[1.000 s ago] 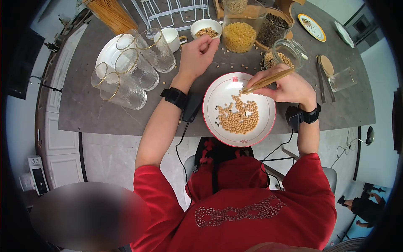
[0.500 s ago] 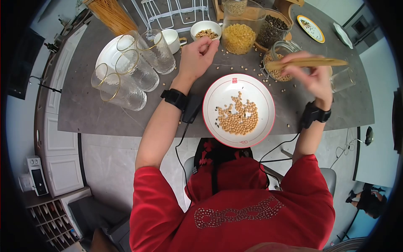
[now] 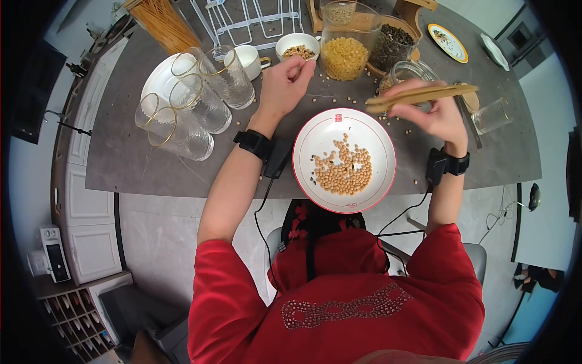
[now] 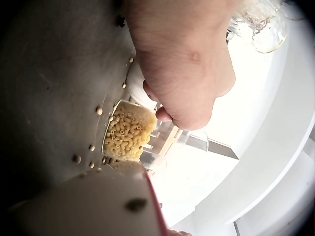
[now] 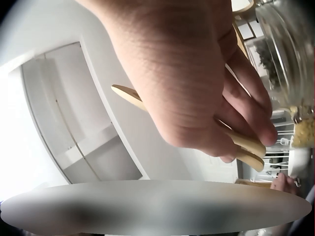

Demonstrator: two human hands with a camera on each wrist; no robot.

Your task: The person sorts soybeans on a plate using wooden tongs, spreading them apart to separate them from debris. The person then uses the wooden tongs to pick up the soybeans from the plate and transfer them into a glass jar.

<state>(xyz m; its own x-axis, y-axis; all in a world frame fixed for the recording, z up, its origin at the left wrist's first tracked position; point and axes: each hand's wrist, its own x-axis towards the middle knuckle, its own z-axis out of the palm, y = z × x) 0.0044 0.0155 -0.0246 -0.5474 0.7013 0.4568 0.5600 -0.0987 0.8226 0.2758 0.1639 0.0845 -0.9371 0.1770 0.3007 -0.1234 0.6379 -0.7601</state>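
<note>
My right hand (image 3: 439, 115) pinches wooden tongs (image 3: 424, 94) between thumb and fingers. Both tong tips (image 5: 253, 162) show just past the fingers in the right wrist view. The tongs pass over a glass jar (image 3: 418, 71) of pale round beans, partly covered by the hand. Nearer the body, a white plate with a red rim (image 3: 388, 176) bears many beans (image 3: 345, 173) and a few dark bits. My left hand (image 3: 284, 88) rests idle, fingers loosely curled, beside a small white bowl (image 3: 285, 42) of mixed bits. Nothing shows in its fingers.
Glass tumblers (image 3: 197, 136) and a white cup (image 3: 247, 60) stand left of the left hand. Behind are a macaroni jar (image 3: 344, 54), a jar of dark leaves (image 3: 393, 45) and a wire rack (image 3: 254, 24). Another tumbler (image 3: 492, 115) lies at right. Loose beans dot the grey table (image 3: 254, 173).
My right hand has carried the tongs from over the plate to the right, up by the glass jar, then slightly back left. The left hand has stayed in place.
</note>
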